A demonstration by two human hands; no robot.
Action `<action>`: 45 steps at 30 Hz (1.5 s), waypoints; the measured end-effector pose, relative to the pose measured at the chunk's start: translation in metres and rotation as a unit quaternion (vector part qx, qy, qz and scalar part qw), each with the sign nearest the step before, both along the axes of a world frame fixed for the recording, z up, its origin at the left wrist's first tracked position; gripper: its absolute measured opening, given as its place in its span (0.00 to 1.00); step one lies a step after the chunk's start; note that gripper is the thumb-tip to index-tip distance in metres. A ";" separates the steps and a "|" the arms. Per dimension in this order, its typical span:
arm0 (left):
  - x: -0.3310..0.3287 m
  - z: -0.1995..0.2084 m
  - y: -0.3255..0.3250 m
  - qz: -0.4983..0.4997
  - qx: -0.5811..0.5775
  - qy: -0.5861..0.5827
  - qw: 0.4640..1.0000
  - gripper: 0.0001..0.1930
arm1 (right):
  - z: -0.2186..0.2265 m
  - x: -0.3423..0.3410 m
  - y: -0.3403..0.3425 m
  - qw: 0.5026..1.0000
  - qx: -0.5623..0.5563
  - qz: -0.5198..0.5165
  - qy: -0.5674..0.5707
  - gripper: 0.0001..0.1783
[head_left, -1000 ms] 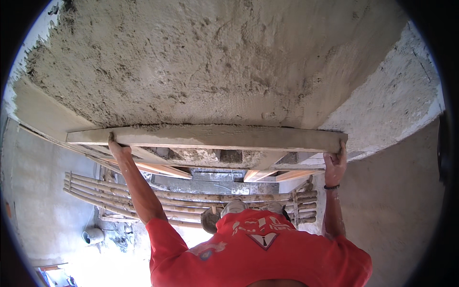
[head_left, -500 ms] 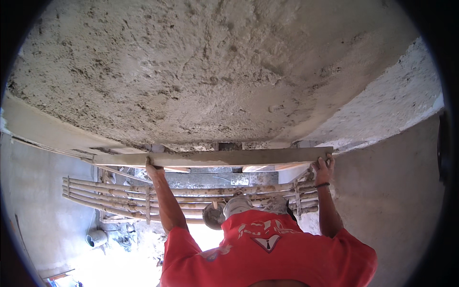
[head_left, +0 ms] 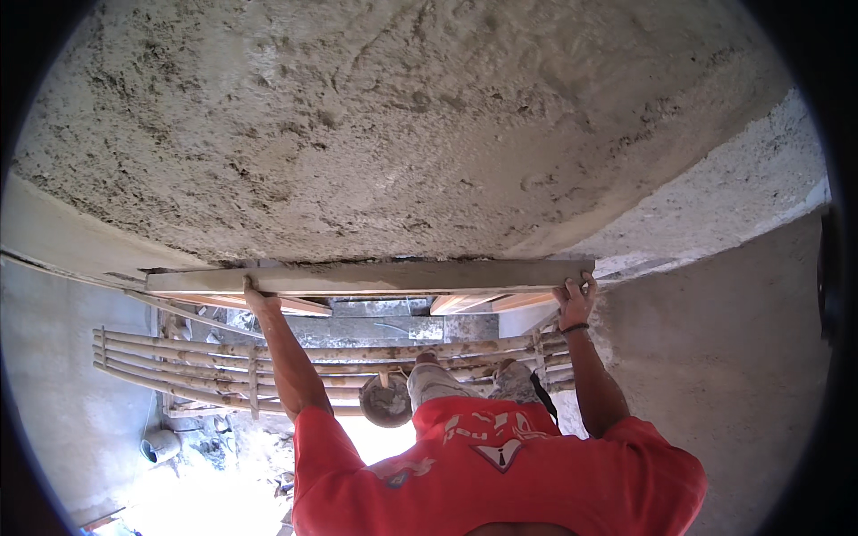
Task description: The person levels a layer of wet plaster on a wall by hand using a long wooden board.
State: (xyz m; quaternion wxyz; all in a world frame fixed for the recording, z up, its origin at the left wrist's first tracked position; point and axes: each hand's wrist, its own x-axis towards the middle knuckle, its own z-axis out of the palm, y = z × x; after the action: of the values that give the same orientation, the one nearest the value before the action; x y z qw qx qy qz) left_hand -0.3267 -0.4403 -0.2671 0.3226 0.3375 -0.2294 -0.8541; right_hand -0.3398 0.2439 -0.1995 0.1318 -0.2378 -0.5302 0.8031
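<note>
A long, straight screed board (head_left: 402, 279), smeared with grey mortar, runs crosswise in front of me along the lower edge of the rough wet plaster (head_left: 375, 152). My left hand (head_left: 262, 302) grips its lower edge a little in from the left end. At the right end, my right hand (head_left: 577, 299) is closed around the board, fingers on its face and a dark bracelet on the wrist. Both arms reach well forward. The plaster is pitted on the left and smoother toward the right.
Below me lies a scaffold of tied bamboo poles (head_left: 304, 368), my legs over it. A round mortar pan (head_left: 386, 399) with a handled tool sits by the poles. Wooden frame pieces (head_left: 460, 304) show under the board. A grey wall (head_left: 715, 348) stands right; a bucket (head_left: 161, 445) lies lower left.
The board, still in both hands, has moved up against the plaster and now covers the dark gaps seen above it before. The whole view has shifted slightly.
</note>
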 end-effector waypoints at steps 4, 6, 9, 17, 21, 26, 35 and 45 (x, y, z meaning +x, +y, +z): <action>0.000 0.043 -0.018 0.048 -0.018 -0.033 0.998 0.18 | 0.038 0.005 -0.016 0.999 0.015 0.011 0.031 0.27; 0.000 0.066 -0.029 0.067 -0.029 -0.038 0.997 0.17 | 0.068 0.009 -0.025 0.998 0.024 0.018 0.048 0.29; 0.003 0.103 -0.051 0.063 -0.043 -0.017 0.997 0.16 | 0.122 0.015 -0.041 0.993 0.047 0.040 0.101 0.32; -0.001 0.217 -0.067 0.050 -0.094 -0.012 0.994 0.20 | 0.179 0.014 -0.029 0.932 0.287 0.055 0.215 0.38; -0.003 0.265 -0.080 0.057 -0.126 -0.007 0.990 0.23 | 0.227 0.007 -0.024 0.859 0.469 -0.008 0.204 0.35; -0.001 0.315 -0.106 0.046 -0.134 0.033 0.989 0.21 | 0.301 -0.004 -0.014 0.709 0.659 -0.070 0.240 0.33; 0.007 0.373 -0.119 0.030 -0.128 -0.025 0.991 0.19 | 0.365 -0.004 -0.024 0.631 0.731 -0.106 0.238 0.36; 0.000 0.255 -0.083 0.018 -0.143 -0.027 0.989 0.18 | 0.203 -0.006 0.014 0.641 0.724 0.025 0.254 0.33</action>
State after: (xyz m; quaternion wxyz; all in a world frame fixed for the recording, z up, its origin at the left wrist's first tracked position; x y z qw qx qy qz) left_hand -0.3271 -0.5236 -0.0121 0.3762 0.3149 -0.3517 -0.7972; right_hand -0.3455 0.2578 0.0038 0.3707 0.1603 -0.8938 0.1949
